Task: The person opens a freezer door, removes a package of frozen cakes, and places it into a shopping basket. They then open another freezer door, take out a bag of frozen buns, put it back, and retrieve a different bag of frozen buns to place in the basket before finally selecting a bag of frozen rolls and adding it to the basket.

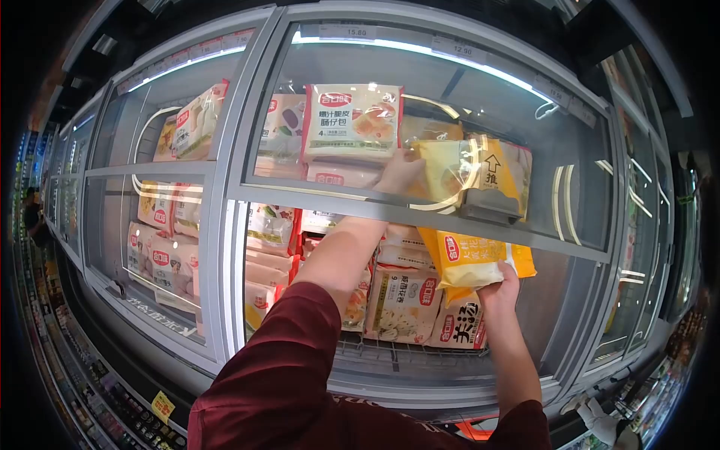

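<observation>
My left arm reaches through the freezer opening, and behind the glass my left hand (403, 171) grips the left edge of a yellow-and-white frozen food bag (442, 166). Its fingertips are partly hidden by that bag and blurred by the glass. Lower right, my right hand (501, 288) is closed on the bottom edge of a yellow frozen food bag (484, 259) with a red label, tilted in the opening. The freezer's frame bar hides where the two yellow bags meet. Beneath the right-hand bag lie a beige bag (403, 300) and a white bag (457, 322) with large black characters.
A glass panel (577, 165) with a push handle (491, 204) covers the far half. Behind it stands a white-and-red bun bag (352, 120). More bags (161, 259) fill the left compartment. The grey frame bar (420, 212) crosses between my hands.
</observation>
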Available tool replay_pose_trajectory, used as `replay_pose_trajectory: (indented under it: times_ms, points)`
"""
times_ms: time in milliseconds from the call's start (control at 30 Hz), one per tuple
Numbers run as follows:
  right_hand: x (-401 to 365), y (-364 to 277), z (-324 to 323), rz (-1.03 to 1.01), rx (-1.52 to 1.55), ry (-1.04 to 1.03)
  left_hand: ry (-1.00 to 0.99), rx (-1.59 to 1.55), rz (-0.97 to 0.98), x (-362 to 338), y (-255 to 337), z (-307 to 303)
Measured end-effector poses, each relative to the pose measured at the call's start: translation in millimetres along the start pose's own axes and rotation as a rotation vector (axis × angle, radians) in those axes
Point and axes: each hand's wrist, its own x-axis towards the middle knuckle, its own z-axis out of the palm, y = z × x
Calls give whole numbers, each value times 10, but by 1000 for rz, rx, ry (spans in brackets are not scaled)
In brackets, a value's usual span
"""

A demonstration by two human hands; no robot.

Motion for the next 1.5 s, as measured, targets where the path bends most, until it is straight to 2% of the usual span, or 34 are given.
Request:
replay_pose_trajectory:
  times_ms: [67,100,133,200,267,367,533,667,733,800,867,967,1067,1167,1267,1333,1367,1400,1433,1500]
  points:
    - [327,294,27,34,122,168,167,313,78,-131,-133,78]
    - [411,456,68,45,176,196,175,506,158,-525,-28,77]
    - [460,622,106,58,231,224,69,243,115,-631,-357,184]
    - [469,821,169,82,306,260,-72,-213,-112,-826,-569,252]
    - [432,923,203,103,341,268,-135,-603,-476,-1006,-518,239]
    - [483,924,44,120,313,79,-249,-644,-345,-1052,-298,140]
    - [945,1068,169,84,284,-104,-120,-132,-64,-805,-111,-103]
    - [1072,1099,474,226,309,-202,-164,198,-24,-331,-226,-272]
    - [1084,1066,419,263,164,-160,-76,668,48,-137,-679,-126]
    - [1139,1010,291,306,31,-176,3,979,96,-170,-727,-23]
    - [1216,948,130,354,-97,-243,71,1125,110,-354,-645,85]
    - [1160,936,138,324,-186,-185,11,911,-58,-622,-147,57]
    - [1159,985,146,290,-137,-116,515,706,232,-538,-567,243]
    - [1188,1026,242,220,-162,-79,397,961,399,-585,-597,193]
    - [1004,939,448,226,-469,70,442,1012,554,-778,-476,117]
    - [815,806,448,511,-372,29,-64,1128,376,-1216,-193,73]
    - [654,754,429,659,-322,10,-294,882,479,-1472,-122,-6]
    - [391,634,491,708,-391,-124,-512,621,570,-1700,-40,-113]
    - [64,455,601,754,-463,-259,-501,619,725,-1904,119,-218]
    - [-582,73,855,555,-739,-548,-472,605,1041,-2279,503,-441]
